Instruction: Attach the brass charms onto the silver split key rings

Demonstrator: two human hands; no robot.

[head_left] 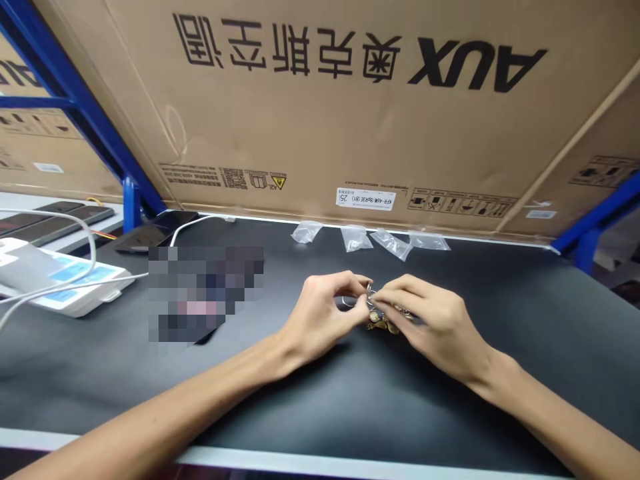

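Observation:
Both hands meet over the middle of the black table mat (525, 320). My left hand (323, 313) pinches a thin metal key ring (369, 299) with thumb and fingers. My right hand (430, 317) is closed on the same ring from the right side. Small brass-coloured keys (381, 325) hang under the ring and rest on the mat between my fingers. Parts of the ring and keys are hidden by my fingers.
Several small clear plastic bags (356, 238) lie in a row at the mat's far edge. A large cardboard box (350, 100) stands behind them. At the left lie a white device (70, 283) with white cables, dark phones (150, 233) and a blurred patch. Blue rack posts (131, 200) flank the table.

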